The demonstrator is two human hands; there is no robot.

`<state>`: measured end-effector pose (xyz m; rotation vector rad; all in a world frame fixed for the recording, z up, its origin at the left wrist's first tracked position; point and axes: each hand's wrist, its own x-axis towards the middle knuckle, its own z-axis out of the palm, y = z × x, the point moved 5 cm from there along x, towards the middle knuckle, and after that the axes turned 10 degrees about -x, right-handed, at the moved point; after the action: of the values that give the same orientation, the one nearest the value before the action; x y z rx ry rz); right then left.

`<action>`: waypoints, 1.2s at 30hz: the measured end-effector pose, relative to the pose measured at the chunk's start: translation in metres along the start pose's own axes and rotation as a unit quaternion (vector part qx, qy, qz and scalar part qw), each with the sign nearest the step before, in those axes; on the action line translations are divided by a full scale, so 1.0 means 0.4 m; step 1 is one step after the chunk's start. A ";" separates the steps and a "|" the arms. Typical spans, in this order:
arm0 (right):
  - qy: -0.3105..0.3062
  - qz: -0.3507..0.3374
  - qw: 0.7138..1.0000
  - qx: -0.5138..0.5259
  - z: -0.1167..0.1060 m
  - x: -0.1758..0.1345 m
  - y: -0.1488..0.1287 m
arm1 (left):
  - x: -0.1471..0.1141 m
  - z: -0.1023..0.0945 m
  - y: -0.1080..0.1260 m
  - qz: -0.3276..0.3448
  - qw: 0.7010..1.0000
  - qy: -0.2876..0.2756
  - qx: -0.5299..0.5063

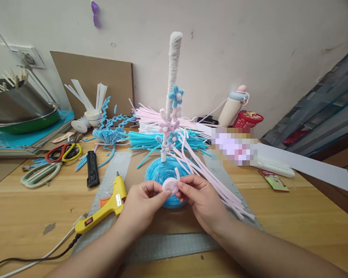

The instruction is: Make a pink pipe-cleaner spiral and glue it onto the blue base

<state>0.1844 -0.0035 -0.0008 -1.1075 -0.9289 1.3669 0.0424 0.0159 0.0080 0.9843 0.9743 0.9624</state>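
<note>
A pale pink pipe cleaner coil [170, 186], wound into a flat spiral, is held between both hands. My left hand [146, 197] pinches its left edge between thumb and finger. On the other side, my right hand [201, 195] pinches the coil near its loose end, which sticks up. Just behind it lies a round blue pipe cleaner disc [155, 168]. From the disc's far side rises a white wrapped post [174, 58], bearing blue flowers [176, 95] and pink flowers [165, 129]. Loose pale pink pipe cleaners [217, 183] lie to the right of the disc.
A yellow glue gun [104, 206] lies left of my hands, with a black utility knife [92, 170] and scissors [64, 151] beyond. Bundled blue pipe cleaners [133, 139] lie behind the disc. A tumbler [233, 108] and red tub [248, 119] stand at the back right.
</note>
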 end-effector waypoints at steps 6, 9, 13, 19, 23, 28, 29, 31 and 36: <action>-0.021 0.016 1.000 -0.003 -0.001 0.003 -0.005 | -0.006 0.000 0.009 0.020 0.997 -0.002 0.072; -0.048 0.070 0.996 0.036 -0.001 0.004 -0.003 | -0.010 0.001 0.012 0.028 0.993 -0.005 0.114; -0.086 0.181 0.974 0.108 0.000 -0.001 0.009 | -0.013 0.001 0.015 0.048 0.984 -0.006 0.170; -0.100 0.198 0.966 0.132 0.006 -0.002 0.015 | -0.009 -0.002 0.008 0.042 0.985 0.001 0.169; -0.059 0.053 0.997 0.015 0.003 0.005 -0.006 | -0.006 -0.006 -0.002 0.010 0.992 0.015 0.127; -0.048 -0.010 0.994 -0.094 0.000 0.005 -0.016 | -0.014 -0.002 0.010 0.015 0.990 0.013 0.140; -0.053 -0.005 0.994 -0.098 -0.001 0.006 -0.016 | -0.015 -0.002 0.013 0.017 0.988 0.014 0.150; -0.066 0.021 0.994 -0.088 -0.003 0.007 -0.015 | -0.017 -0.003 0.020 0.018 0.985 0.016 0.174; -0.115 0.095 0.987 -0.059 0.004 0.003 -0.013 | -0.017 0.001 0.029 0.013 0.974 -0.002 0.228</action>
<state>0.1844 -0.0019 0.0043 -1.1675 -1.1037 1.6394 0.0387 0.0124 0.0205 1.3827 1.2118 0.7693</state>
